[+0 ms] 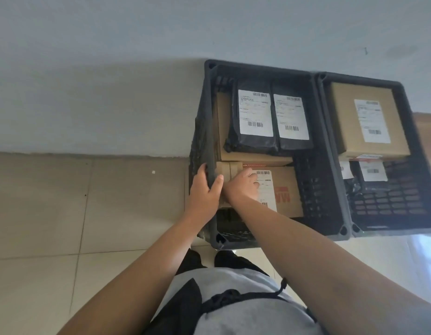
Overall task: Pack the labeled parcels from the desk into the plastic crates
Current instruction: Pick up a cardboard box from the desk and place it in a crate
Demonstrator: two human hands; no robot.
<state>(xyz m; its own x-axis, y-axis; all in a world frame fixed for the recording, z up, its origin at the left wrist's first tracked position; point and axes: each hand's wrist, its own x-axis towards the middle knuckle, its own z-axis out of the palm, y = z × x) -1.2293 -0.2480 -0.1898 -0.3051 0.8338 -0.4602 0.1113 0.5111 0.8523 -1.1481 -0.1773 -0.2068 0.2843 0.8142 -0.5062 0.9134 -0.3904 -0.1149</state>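
The left hand [206, 189] grips the near crate's [318, 189] side wall, likely to steady it, while the right hand [243, 187] presses fingers-down on a labeled cardboard parcel [284, 192], seating it inside beside two black mailers [270, 117]

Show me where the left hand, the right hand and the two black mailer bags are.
left hand [204, 187], head view, on its back.
right hand [242, 186], head view, on its back.
black mailer bags [254, 141], head view, lower part of the left bag.
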